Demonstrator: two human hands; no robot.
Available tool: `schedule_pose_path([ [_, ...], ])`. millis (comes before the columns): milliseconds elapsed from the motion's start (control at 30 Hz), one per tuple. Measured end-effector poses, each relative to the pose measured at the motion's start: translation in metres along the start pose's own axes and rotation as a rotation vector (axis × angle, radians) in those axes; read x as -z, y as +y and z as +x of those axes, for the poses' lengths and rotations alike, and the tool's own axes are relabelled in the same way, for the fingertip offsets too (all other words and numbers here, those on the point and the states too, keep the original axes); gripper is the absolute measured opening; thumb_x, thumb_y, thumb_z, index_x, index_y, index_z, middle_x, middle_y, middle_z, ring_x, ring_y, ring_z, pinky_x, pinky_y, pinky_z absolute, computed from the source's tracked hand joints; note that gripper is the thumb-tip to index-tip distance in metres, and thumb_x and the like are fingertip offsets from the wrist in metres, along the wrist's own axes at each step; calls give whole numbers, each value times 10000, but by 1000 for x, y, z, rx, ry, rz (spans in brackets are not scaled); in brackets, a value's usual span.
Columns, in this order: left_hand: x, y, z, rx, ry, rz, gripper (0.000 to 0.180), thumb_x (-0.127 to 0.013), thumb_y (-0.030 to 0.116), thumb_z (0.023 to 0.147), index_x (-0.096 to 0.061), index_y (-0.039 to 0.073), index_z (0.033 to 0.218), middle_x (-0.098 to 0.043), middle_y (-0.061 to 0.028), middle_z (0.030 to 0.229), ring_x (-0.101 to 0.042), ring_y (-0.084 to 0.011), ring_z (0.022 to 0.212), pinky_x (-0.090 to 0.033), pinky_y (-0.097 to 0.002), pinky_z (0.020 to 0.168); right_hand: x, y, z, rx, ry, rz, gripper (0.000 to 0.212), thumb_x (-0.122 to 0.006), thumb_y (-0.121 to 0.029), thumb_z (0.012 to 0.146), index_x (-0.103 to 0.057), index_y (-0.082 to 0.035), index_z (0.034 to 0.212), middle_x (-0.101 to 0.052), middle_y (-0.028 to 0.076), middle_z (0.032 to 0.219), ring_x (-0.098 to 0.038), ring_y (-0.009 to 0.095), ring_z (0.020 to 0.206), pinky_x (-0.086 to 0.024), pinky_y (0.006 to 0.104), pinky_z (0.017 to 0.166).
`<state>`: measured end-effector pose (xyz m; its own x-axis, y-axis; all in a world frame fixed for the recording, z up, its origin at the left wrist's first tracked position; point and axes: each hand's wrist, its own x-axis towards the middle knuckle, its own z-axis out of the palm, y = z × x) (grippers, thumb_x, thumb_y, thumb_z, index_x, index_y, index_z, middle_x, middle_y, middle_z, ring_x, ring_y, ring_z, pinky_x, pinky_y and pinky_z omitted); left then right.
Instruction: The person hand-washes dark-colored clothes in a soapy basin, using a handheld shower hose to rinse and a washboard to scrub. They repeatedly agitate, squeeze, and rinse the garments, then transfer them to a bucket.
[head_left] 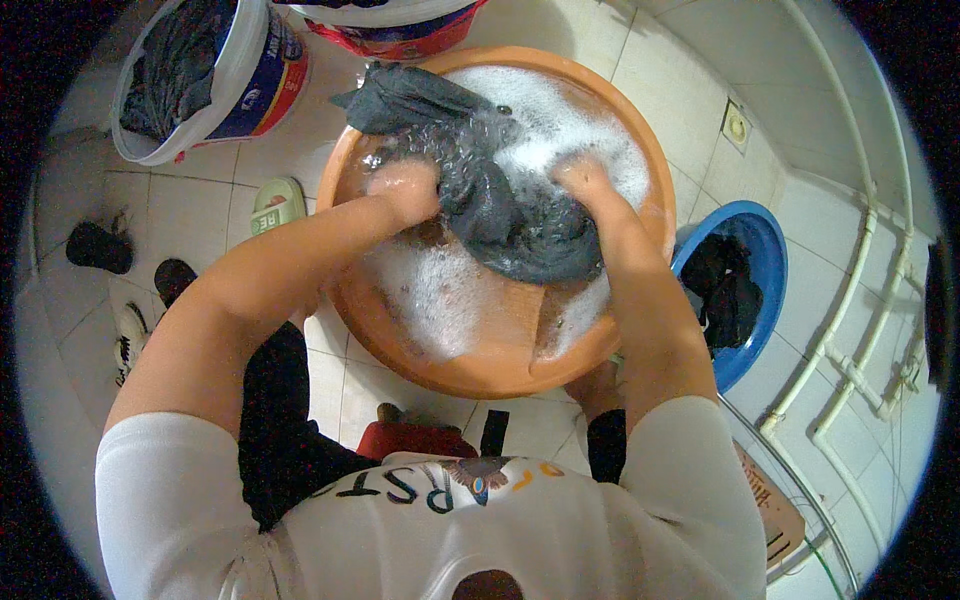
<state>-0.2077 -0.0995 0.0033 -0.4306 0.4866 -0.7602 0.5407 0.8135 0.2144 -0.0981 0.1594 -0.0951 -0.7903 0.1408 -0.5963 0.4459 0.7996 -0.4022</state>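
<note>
1. The dark grey garment lies bunched in the orange plastic washtub, toward the tub's far half. Soaked as it looks, it should handle heavy, limp and slippery, with little risk of breaking; a thick fold near the tub's middle seems a surer hold than a loose edge.
2. It looks dark and sodden, creased into thick rolls, with a glossy wet sheen. One end sticks up at the tub's far left rim; the rounded near fold lies in the water (just what kind of garment it is, the bunching hides).
3. The left hand, inside the tub's left side, presses against the garment with fingers curled; the fingertips are hidden, so I cannot tell whether they clench cloth. The right hand, inside the tub's right side, bends down at the garment's edge; its grasp cannot be told either.
4. White suds float along the tub's far right and near left.
5. Right of the tub, a blue basin holds black cloth.
6. Beyond the tub's far left stands a bucket of dark cloth; a pale green slipper lies left of the tub.
</note>
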Motion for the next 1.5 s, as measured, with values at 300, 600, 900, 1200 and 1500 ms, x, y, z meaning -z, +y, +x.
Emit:
schedule_pose_path([
  [300,24,17,-2,-913,446,38,816,-760,198,466,-413,122,1202,-367,-135,1297,-279,-349,1247,-150,-523,1026,65,-123,-123,282,-316,772,412,-692,-251,687,-539,-23,994,-599,48,879,-555,155,807,-448,299,751],
  [600,14,62,-61,-599,-733,-1570,334,-608,134,779,-497,20,1073,-578,-43,973,-548,-126,851,-443,-258,780,67,-30,-123,186,11,1052,502,-632,-130,741,-426,-31,1188,-518,87,1132,-488,167,1040,-376,280,904],
  [900,1,9,12,67,-463,-2009,528,-609,376,769,-476,31,1145,-581,-167,1022,-557,-326,947,-412,-414,896,-5,1,-83,-169,22,788,685,-700,-269,676,-398,-20,1237,-449,179,1221,-443,242,1114,-378,335,905],
  [1200,-80,-23,55,-334,269,-333,624,-638,187,699,-382,82,1258,-401,-270,1220,-490,-385,1029,-387,-415,911,-24,-65,-56,-107,310,-221,647,-570,-382,742,-342,-149,1301,-336,157,1335,-364,381,1160,-306,487,957],
  [1500,-19,26,34,88,-391,-2265,548,-472,524,792,-524,96,1131,-559,-117,1101,-525,-288,993,-381,-442,895,-30,-97,-48,13,706,456,551,-528,-95,647,-458,-45,1191,-399,224,1219,-383,363,1139,-289,380,985],
])
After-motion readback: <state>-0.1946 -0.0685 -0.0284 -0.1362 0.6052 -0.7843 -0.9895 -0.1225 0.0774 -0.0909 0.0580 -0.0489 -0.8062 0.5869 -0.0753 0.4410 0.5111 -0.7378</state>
